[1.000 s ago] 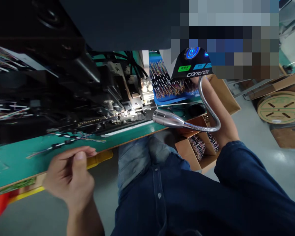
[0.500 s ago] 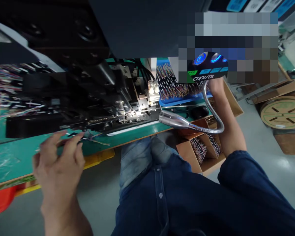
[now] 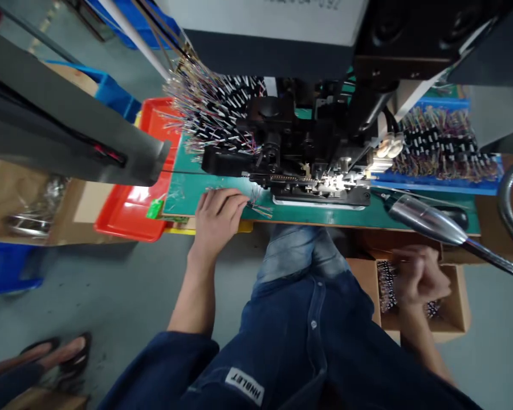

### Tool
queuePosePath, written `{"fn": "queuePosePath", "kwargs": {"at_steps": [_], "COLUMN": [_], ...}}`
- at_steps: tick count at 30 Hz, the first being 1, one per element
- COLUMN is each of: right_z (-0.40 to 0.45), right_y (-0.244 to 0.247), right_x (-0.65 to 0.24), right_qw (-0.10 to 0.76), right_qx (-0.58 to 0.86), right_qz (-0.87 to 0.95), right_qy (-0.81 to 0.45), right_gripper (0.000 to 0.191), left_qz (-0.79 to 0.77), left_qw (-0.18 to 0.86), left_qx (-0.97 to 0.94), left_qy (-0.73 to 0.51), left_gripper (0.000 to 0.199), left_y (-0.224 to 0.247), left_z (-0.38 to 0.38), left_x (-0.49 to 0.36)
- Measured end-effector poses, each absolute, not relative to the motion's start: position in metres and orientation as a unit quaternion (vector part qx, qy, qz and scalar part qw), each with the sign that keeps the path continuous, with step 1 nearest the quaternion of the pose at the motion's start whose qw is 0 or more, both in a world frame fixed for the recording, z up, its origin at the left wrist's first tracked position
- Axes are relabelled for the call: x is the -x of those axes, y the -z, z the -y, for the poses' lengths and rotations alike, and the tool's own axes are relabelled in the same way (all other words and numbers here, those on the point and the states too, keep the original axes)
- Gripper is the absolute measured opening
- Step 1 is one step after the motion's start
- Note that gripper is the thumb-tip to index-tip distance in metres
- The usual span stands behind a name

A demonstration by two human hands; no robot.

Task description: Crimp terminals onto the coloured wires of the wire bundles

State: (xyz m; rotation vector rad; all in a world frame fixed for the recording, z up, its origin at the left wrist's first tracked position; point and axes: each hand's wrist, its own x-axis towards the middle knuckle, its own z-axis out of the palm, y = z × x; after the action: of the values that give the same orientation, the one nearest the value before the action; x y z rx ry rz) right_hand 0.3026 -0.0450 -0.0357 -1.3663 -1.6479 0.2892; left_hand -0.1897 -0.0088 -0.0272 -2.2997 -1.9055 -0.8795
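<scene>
My left hand [image 3: 217,219] is at the front of the green bench [image 3: 196,191], fingers pinched on a small bundle of thin coloured wires [image 3: 260,209] that sticks out to the right. Just beyond it stands the black machine [image 3: 308,136], with a brightly lit work point [image 3: 336,182]. Over the cardboard box [image 3: 455,302] at the lower right hovers my right hand [image 3: 423,276], blurred, its fingers curled; whether it holds anything cannot be made out.
A metal gooseneck lamp [image 3: 427,219] crosses the bench's right end. Behind it a blue tray [image 3: 453,185] bears wire bundles. More bundles [image 3: 222,108] are heaped at the back left, beside a red tray [image 3: 130,213]. A person's feet [image 3: 68,350] show at lower left.
The view has swung left. My right hand has come back from the control panel to above the box. My left hand has stayed by the bench edge with the wires, its fingers now closer together.
</scene>
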Motion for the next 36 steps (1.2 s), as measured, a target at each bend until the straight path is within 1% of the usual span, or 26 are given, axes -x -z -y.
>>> {"fn": "queuePosePath", "kwargs": {"at_steps": [2,3,6,9,10,11,12,13,14,16,17,18,20,23,26,29,32,36], "right_z": [0.053,0.055,0.055,0.052,0.051,0.050,0.050,0.049,0.049,0.051,0.052,0.054,0.057,0.060,0.062,0.064,0.065,0.064], "right_y": [0.038,0.039,0.039,0.038,0.037,0.036,0.034,0.032,0.030,0.025,0.022,0.020,0.016,0.010,0.006,0.004,0.003,-0.001], "right_x": [-0.277,-0.265,-0.233,-0.200,-0.189,-0.177,-0.167,-0.157,-0.148,-0.137,-0.134,-0.134,-0.138,-0.148,-0.157,-0.161,-0.163,-0.164], "right_qw": [0.458,0.444,0.407,0.398,0.396,0.395,0.395,0.395,0.395,0.398,0.400,0.399,0.388,0.374,0.367,0.366,0.356,0.339], "right_qx": [0.492,0.462,0.398,0.354,0.344,0.336,0.328,0.322,0.320,0.332,0.343,0.354,0.370,0.380,0.389,0.378,0.362,0.364], "right_qz": [0.732,0.758,0.806,0.818,0.814,0.805,0.791,0.772,0.749,0.699,0.676,0.656,0.629,0.625,0.625,0.609,0.605,0.622], "right_qy": [-0.114,-0.122,-0.164,-0.219,-0.249,-0.288,-0.333,-0.380,-0.424,-0.492,-0.515,-0.534,-0.563,-0.570,-0.569,-0.594,-0.614,-0.605], "right_gripper": [0.035,0.030,0.025,0.021,0.020,0.022,0.028,0.036,0.040,0.033,0.030,0.032,0.037,0.039,0.038,0.039,0.039,0.042], "left_qz": [0.610,0.612,0.618,0.574,0.547,0.532,0.532,0.535,0.538,0.533,0.529,0.526,0.515,0.475,0.428,0.390,0.388,0.369], "left_qw": [0.040,0.053,0.075,0.064,0.044,0.004,-0.062,-0.135,-0.205,-0.312,-0.347,-0.373,-0.407,-0.441,-0.463,-0.542,-0.611,-0.615], "left_qx": [0.716,0.701,0.663,0.670,0.676,0.668,0.645,0.612,0.571,0.502,0.474,0.452,0.428,0.433,0.403,0.315,0.266,0.304], "left_qy": [0.338,0.362,0.415,0.466,0.492,0.520,0.545,0.567,0.585,0.605,0.612,0.617,0.621,0.627,0.663,0.675,0.636,0.628], "left_gripper": [0.022,0.023,0.022,0.011,0.011,0.017,0.022,0.021,0.017,0.009,0.008,0.010,0.016,0.026,0.023,0.033,0.033,0.039], "left_y": [0.035,0.038,0.043,0.038,0.034,0.030,0.025,0.020,0.014,0.005,0.001,-0.001,-0.002,0.011,0.032,0.045,0.039,0.019], "left_z": [0.011,0.013,0.026,0.047,0.055,0.062,0.069,0.073,0.077,0.077,0.076,0.073,0.068,0.066,0.067,0.062,0.049,0.029], "left_x": [0.195,0.197,0.192,0.161,0.144,0.124,0.104,0.084,0.066,0.039,0.030,0.024,0.019,0.019,0.018,0.017,0.017,0.020]}}
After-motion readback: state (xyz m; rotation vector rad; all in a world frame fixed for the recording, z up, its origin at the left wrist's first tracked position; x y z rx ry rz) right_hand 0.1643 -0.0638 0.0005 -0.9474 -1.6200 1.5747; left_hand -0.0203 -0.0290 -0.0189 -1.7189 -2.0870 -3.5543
